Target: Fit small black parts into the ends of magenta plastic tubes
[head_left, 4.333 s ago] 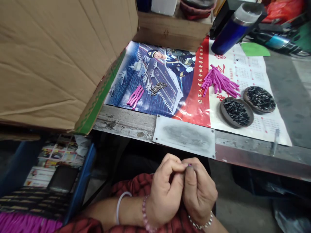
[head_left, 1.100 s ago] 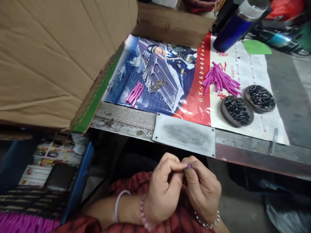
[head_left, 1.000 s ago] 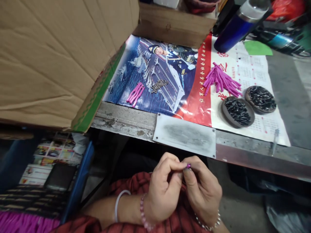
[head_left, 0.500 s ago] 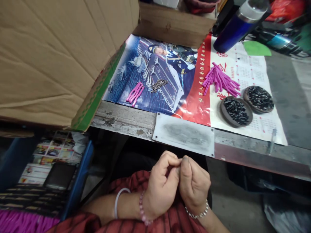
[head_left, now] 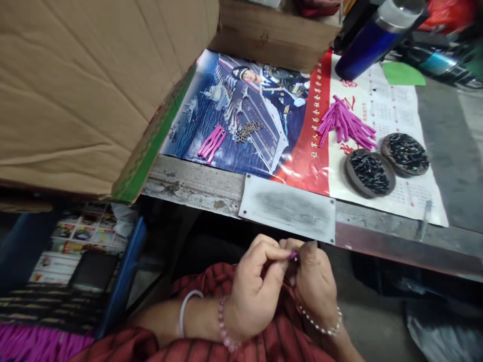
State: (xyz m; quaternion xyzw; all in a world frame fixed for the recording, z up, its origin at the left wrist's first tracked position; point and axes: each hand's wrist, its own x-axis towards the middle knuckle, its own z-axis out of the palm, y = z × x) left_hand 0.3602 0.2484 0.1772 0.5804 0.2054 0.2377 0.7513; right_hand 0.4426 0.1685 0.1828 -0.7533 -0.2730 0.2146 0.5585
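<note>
My left hand (head_left: 255,286) and my right hand (head_left: 316,284) meet in my lap below the table edge. Both are curled, fingertips pinched together on a small magenta piece (head_left: 293,256) whose tip shows between them. On the table lies a pile of magenta strips (head_left: 345,125), a smaller bundle of magenta strips (head_left: 212,141), a little heap of metal beads (head_left: 248,130), and two round dishes of small black parts (head_left: 369,172) (head_left: 406,154).
A large cardboard flap (head_left: 90,90) overhangs the table's left part. A poster calendar (head_left: 302,151) covers the metal table top (head_left: 287,208). A blue flask (head_left: 372,40) lies at the back right. A wooden box (head_left: 271,32) stands behind.
My hands stay pinched together in my lap; the right hand has turned and shifted slightly right, and the magenta tip shows again between the fingertips.
</note>
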